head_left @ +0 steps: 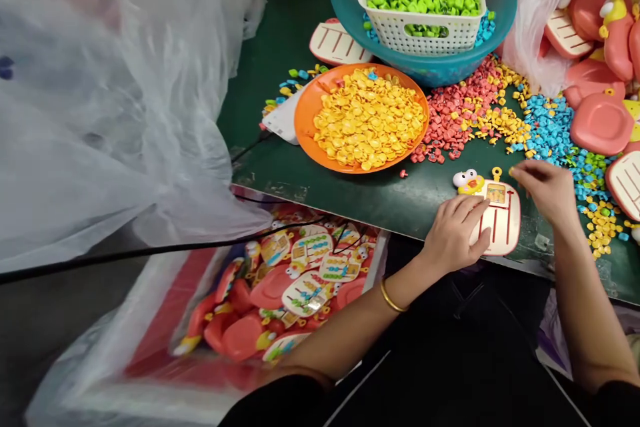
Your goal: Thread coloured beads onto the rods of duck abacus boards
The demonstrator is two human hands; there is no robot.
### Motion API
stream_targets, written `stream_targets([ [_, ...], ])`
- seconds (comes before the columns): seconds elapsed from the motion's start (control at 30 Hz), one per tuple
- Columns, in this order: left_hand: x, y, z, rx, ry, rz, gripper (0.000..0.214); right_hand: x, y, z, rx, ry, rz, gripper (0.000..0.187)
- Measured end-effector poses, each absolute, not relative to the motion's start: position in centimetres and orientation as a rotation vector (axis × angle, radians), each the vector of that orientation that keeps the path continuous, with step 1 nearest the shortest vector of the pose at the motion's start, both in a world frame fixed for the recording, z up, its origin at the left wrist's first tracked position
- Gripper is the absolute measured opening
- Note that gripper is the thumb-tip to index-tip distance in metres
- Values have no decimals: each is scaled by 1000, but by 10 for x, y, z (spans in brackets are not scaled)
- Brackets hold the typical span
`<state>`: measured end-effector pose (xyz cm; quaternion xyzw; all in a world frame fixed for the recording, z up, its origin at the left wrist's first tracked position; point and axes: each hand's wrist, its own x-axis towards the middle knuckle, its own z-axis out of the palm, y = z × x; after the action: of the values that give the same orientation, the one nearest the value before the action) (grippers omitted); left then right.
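Observation:
A duck-shaped toy board (500, 217) with a cream face, red bars and a yellow duck head lies on the green table (350, 190) near its front edge. My left hand (456, 232) rests flat on the board's left part, fingers spread over it. My right hand (545, 188) hovers just right of the board's top, its fingers pinched together; whatever they hold is too small to make out. Loose yellow beads (603, 227), blue beads (550, 127) and red beads (457, 110) lie scattered beside it.
An orange plate (306, 113) of yellow beads, a teal basin (440, 67) holding a white basket (425, 30) of green beads. Red duck shells (600, 123) pile at right. Below the table edge, a bag-lined box (280, 287) of finished toys. Clear plastic sheeting (110, 93) billows left.

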<state>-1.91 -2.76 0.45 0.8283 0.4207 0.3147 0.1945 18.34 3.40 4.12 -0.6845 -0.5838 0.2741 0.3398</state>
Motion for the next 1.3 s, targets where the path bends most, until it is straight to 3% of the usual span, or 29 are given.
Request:
stream_targets([
  [0.1,-19,-26,3,2253,1211,943,45,190,-1,40,-1704,-1504,778,22],
  [0.23,-16,-26,-1,2247,1247,993,43,188,-15,30,-1646,-1784,471,21],
  [0.37,-13,-28,-1,2225,1329,1030,41,181,-30,23,-1526,-2003,373,25],
  [0.53,-15,-25,-2,2228,1298,1030,34,161,-26,22,-1490,-2005,392,29],
  [0.7,-17,-24,0,2197,1280,1052,36,168,-15,32,-1400,-1910,571,21],
  [0.93,-20,-20,2,2187,1174,975,40,170,-38,18,-1553,-1888,327,22],
  [1.1,-21,-17,-1,2151,1173,1001,49,147,-9,18,-1478,-1857,509,21],
  [1.2,-19,-18,0,2239,1176,932,56,163,34,24,-1592,-1757,383,19],
  [1.3,-18,-20,3,2344,1188,856,46,183,72,27,-1781,-1819,220,18],
])
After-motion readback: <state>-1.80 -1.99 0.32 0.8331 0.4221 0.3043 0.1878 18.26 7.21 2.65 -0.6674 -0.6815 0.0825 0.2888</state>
